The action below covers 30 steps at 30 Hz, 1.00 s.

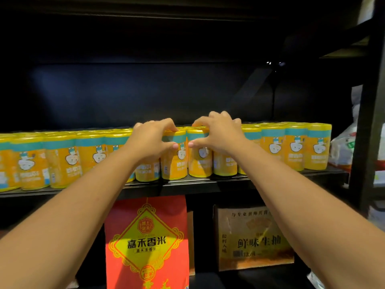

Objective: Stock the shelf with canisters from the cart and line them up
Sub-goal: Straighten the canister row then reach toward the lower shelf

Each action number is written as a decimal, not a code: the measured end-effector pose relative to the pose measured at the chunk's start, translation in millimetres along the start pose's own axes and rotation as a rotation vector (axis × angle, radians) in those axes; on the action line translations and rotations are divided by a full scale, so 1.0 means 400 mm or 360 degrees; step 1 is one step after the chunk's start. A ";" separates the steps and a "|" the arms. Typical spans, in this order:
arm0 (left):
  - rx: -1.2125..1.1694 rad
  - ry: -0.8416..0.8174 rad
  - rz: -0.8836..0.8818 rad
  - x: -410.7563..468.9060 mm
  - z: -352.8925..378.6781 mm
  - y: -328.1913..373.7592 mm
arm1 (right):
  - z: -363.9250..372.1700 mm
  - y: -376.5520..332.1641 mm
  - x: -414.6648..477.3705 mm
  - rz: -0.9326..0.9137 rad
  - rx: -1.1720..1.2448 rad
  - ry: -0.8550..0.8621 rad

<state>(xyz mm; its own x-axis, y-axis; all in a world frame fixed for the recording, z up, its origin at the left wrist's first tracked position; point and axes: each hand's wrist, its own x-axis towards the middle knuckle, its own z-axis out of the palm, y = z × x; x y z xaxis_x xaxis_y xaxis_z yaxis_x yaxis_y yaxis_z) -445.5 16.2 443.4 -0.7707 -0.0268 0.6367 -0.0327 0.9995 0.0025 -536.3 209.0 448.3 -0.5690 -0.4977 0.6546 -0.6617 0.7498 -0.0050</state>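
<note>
Left hand [152, 140] grips left canister [174, 163], right hand [218, 135] right canister [200, 163] (red bag [129, 217]: 嘉禾香米).

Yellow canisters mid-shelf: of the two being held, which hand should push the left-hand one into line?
Left. The left hand grips that yellow teal-banded canister by its top; the right hand grips the neighbouring canister.
</note>
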 end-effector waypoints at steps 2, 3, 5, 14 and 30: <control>0.0009 -0.0019 -0.0006 0.003 -0.001 -0.001 | 0.006 0.003 0.005 -0.0007 0.0015 0.0000; 0.0031 -0.0041 -0.0016 0.006 -0.004 -0.002 | 0.006 0.007 0.009 -0.0014 0.0076 -0.0038; 0.0083 -0.0084 -0.0033 0.014 -0.003 -0.006 | 0.008 0.014 0.015 -0.0040 0.0105 -0.0091; 0.0241 0.0209 -0.0268 -0.117 -0.113 -0.251 | 0.007 -0.003 -0.009 -0.0073 0.0104 0.0144; 0.0541 -0.0071 -0.0047 -0.287 -0.242 -0.731 | 0.092 -0.493 0.110 -0.0190 -0.0064 -0.0181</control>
<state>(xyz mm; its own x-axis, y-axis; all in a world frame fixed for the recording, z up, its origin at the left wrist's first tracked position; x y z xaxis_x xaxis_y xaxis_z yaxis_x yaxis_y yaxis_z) -285.8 -271.0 444.1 -0.7932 -0.0638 0.6056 -0.2598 0.9349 -0.2418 -449.0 23.1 450.4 -0.5406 -0.6289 0.5588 -0.7090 0.6981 0.0997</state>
